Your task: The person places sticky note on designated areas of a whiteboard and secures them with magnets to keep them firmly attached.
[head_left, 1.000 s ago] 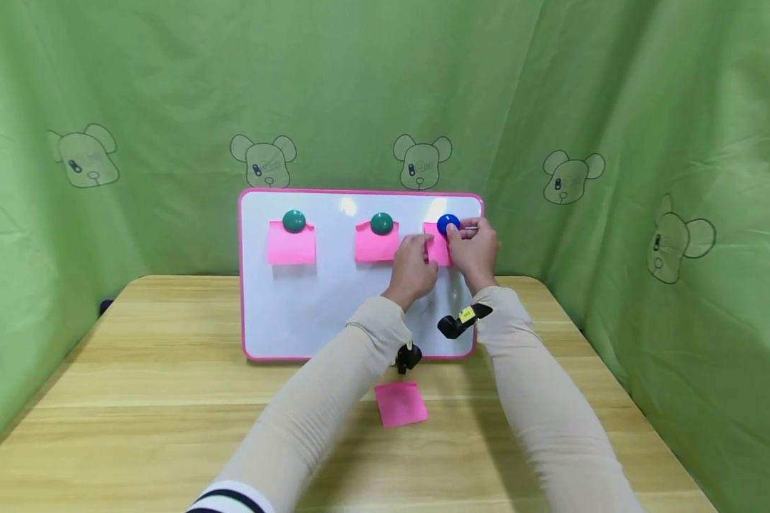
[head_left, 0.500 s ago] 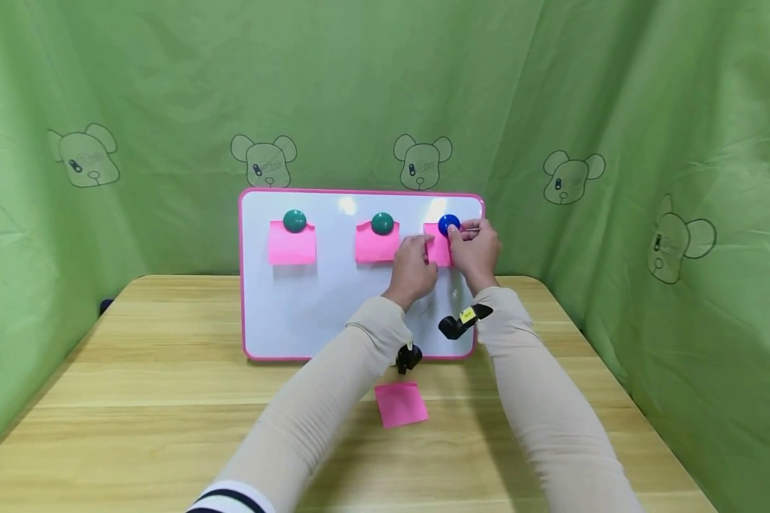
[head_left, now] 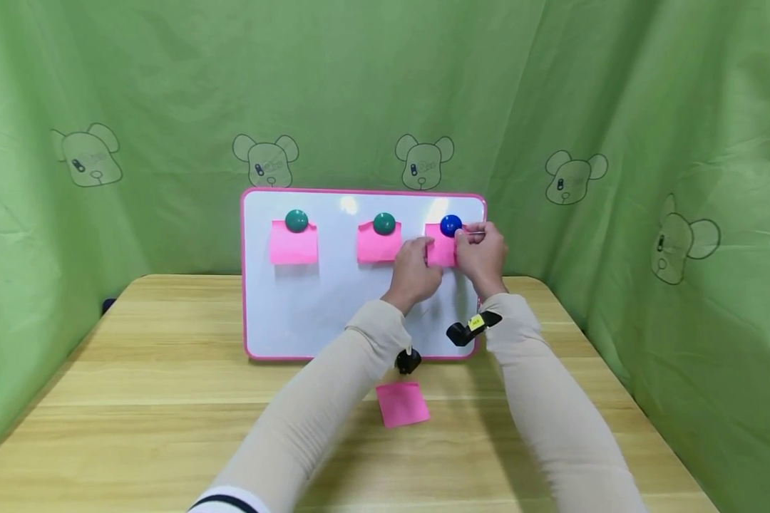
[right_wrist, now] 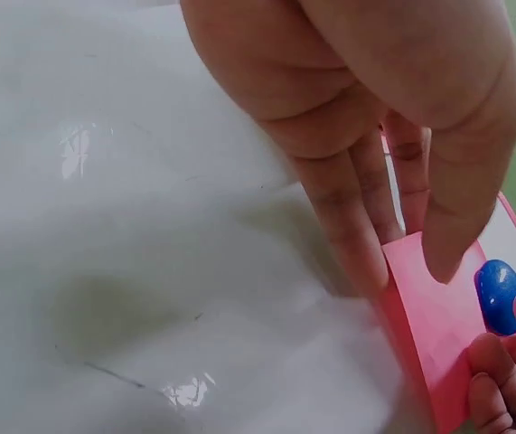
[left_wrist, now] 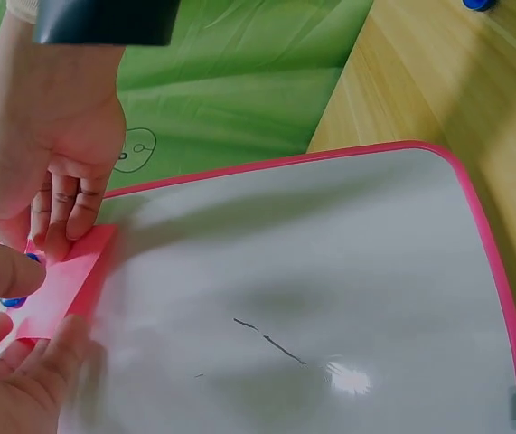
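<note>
A pink sticky note (head_left: 441, 249) sits at the right end of the whiteboard (head_left: 334, 306), under a round blue magnet (head_left: 451, 225). My left hand (head_left: 413, 272) is at the note's left side. In the right wrist view its thumb (right_wrist: 447, 249) lies over the note and its other fingers are along the edge, pinching it. My right hand (head_left: 483, 258) is at the note's right side, loosely curled; its thumb touches the magnet's rim in the right wrist view, with the magnet's face uncovered. The left thumb partly hides the magnet in the left wrist view.
Two more pink notes hang on the board, each under a green magnet (head_left: 296, 221). Another pink note (head_left: 403, 405) lies on the wooden table (head_left: 167, 399) before the board. Green curtains (head_left: 359, 71) surround the table. A blue item (left_wrist: 480, 4) shows on the tabletop.
My right hand has shifted slightly right, its thumb sliding from the blue magnet's face to its edge. My left hand stays at the note. The whole head view has drifted a little.
</note>
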Tool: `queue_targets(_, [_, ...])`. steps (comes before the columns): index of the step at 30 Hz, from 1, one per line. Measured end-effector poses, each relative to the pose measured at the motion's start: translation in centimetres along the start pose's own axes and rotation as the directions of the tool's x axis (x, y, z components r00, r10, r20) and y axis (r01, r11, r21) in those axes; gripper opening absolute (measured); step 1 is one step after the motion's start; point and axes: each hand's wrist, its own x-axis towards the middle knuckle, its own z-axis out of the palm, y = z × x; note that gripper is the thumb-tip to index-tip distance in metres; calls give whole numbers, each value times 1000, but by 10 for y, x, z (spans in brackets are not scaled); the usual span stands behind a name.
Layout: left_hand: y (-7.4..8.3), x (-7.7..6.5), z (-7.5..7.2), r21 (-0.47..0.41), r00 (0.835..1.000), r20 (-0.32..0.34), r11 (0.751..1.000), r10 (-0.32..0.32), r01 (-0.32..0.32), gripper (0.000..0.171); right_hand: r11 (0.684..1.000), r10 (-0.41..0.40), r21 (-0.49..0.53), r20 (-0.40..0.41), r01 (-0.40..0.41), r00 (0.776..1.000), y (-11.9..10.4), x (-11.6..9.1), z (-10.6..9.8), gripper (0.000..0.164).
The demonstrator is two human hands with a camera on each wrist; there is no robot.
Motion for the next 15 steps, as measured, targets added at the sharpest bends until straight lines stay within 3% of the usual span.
queue_targets(10, [-5,-15,-6,11,999,46,1000,-2,2,56,1000,-19,3,6,19,1000,8,-12,-13,27])
queue_targets(15, [-10,-29,-12,38,994,96,998,53,-57,54,999,-34,-5,23,35,999,16,-22,-23,26])
